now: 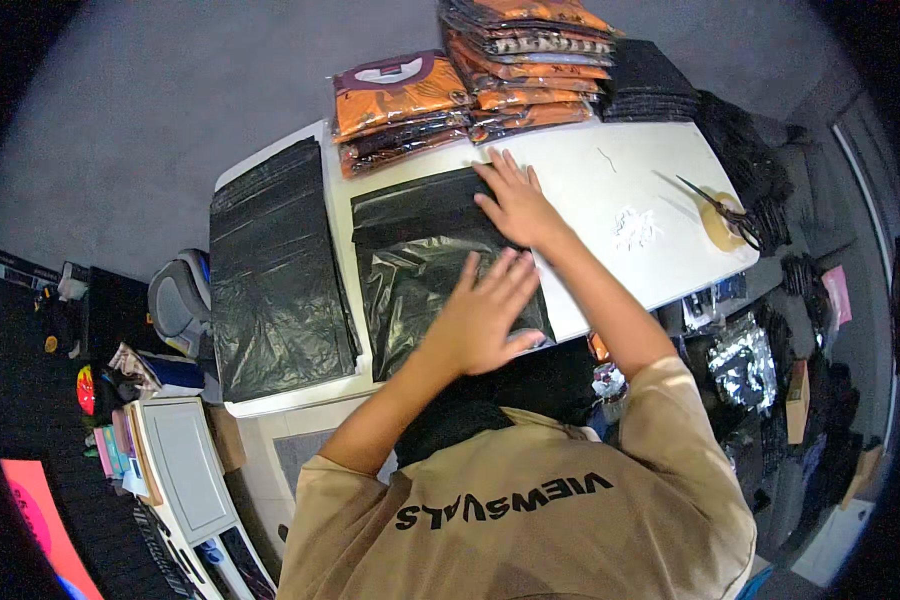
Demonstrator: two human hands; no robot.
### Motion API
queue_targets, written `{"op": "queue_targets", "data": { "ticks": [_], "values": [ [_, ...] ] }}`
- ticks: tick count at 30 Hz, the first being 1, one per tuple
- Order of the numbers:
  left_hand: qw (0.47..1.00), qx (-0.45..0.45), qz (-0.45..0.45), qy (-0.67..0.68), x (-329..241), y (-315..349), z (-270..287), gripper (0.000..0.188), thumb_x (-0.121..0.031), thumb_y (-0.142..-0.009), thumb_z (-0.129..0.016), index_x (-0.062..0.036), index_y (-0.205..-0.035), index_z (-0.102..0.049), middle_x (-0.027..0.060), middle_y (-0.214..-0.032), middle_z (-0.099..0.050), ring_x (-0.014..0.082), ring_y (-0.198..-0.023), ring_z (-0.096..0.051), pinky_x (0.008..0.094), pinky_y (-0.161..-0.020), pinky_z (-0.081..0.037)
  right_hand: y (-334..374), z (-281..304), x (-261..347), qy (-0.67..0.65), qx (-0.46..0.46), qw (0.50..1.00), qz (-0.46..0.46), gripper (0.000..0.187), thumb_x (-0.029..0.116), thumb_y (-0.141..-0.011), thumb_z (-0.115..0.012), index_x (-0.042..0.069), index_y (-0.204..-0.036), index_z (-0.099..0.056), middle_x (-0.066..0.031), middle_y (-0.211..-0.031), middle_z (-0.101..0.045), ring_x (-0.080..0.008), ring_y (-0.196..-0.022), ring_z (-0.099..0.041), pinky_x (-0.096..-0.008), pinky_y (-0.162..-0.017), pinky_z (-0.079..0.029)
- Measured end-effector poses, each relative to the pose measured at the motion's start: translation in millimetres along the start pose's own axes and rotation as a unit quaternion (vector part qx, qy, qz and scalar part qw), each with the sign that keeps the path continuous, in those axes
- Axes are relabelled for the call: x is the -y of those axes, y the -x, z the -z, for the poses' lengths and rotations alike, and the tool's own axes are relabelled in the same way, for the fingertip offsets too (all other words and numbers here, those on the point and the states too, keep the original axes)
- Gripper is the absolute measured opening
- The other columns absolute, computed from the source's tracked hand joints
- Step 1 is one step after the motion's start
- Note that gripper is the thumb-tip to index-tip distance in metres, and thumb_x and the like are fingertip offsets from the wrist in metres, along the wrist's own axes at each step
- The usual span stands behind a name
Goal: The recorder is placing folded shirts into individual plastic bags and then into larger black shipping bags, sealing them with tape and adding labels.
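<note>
A shiny black plastic bag (410,270) lies flat on the white table in front of me, with a fold line across its upper part. My left hand (478,318) rests on the bag's right half, palm down and fingers spread. Farther off, my right hand (518,200) lies over the bag's upper right corner and edge, its fingers also stretched apart. Neither hand grips anything. To the left is a stack of similar black plastic bags (275,280). What the bag under my hands contains, if anything, is hidden.
Orange patterned garments in clear packs (400,95) are piled at the far edge, beside a taller stack (530,95) and folded black items (648,85). On the right lie scissors (725,215), a tape roll (715,228) and small white scraps (635,228). The table (590,290) ends near me.
</note>
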State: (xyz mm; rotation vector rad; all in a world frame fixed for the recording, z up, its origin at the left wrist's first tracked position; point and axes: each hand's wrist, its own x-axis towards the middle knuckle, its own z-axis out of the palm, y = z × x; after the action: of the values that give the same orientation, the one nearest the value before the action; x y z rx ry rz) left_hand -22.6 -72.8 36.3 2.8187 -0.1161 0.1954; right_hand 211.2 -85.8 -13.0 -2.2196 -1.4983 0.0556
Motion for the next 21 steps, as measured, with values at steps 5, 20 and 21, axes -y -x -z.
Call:
{"op": "queue_targets", "data": {
  "ticks": [5,20,21],
  "values": [
    [0.993,0.008,0.096,-0.066,40.3,37.6,12.4,0.076,-0.050,-0.107,-0.054,-0.0089,-0.168,-0.034,0.0196,-0.175,-0.029,0.0410,-0.163,-0.024,0.0654,-0.130,-0.014,57.7,7.4,28.8,0.018,-0.014,0.997,0.075,0.056,0.036,-0.110,-0.053,0.016,-0.163,-0.047,-0.0190,-0.174,-0.033,-0.0426,-0.162,-0.024,-0.0682,-0.128,-0.020],
    [0.969,-0.057,0.235,-0.048,66.6,28.0,8.8,0.074,-0.050,-0.109,-0.050,-0.0006,-0.163,-0.040,0.0185,-0.169,-0.043,0.0356,-0.159,-0.035,0.0613,-0.131,-0.018,76.1,12.6,67.2,0.060,0.065,0.991,0.099,0.059,0.036,-0.109,-0.054,0.011,-0.161,-0.047,-0.0157,-0.171,-0.039,-0.0363,-0.160,-0.032,-0.0633,-0.129,-0.023],
    [0.965,-0.082,0.242,-0.056,73.0,34.0,11.0,0.078,-0.058,-0.107,-0.050,0.0013,-0.158,-0.048,0.0190,-0.164,-0.050,0.0385,-0.154,-0.042,0.0643,-0.128,-0.023,76.9,17.3,64.2,0.059,0.067,0.993,0.073,0.058,0.036,-0.109,-0.054,0.011,-0.161,-0.048,-0.0152,-0.169,-0.042,-0.0359,-0.160,-0.034,-0.0625,-0.129,-0.024]
  ]
}}
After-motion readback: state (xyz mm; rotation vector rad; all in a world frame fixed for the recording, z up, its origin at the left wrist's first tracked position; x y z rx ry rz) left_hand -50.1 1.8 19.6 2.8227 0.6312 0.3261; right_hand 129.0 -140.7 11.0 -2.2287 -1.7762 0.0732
